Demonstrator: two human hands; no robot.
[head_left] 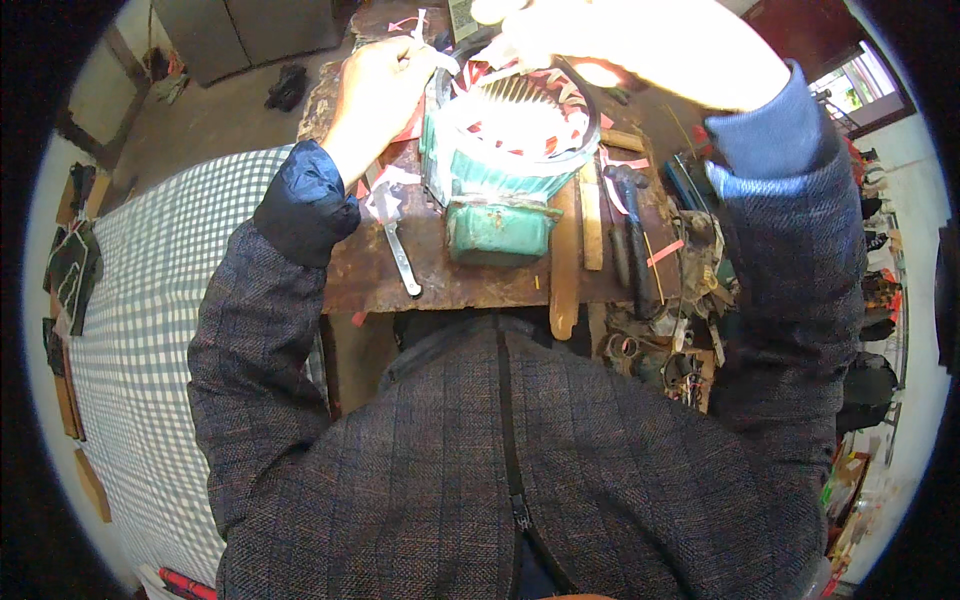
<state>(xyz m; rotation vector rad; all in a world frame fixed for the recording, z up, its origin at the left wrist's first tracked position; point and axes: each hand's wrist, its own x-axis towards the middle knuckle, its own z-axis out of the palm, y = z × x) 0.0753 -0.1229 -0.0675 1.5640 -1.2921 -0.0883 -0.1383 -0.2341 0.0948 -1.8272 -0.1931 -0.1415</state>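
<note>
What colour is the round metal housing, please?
The metal housing is green, clearest in the head view.

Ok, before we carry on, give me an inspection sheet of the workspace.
Surface: worn brown wooden table.
Job's things: rounded green metal housing with a box-shaped front; red-and-white strips line its opening.
Clutter: silver-coloured metal hand tool to the left; long brown wooden slat and dark hammer-shaped tool to the right; heaped metal parts beyond.
Hands: left hand by the housing's left rim, right hand over its far rim; glare hides their exact grip.
Cables: nothing seen for certain; the heap is too jumbled to tell.
Surroundings: checked white-and-grey cloth on the left, dark grey cabinet behind.
</note>
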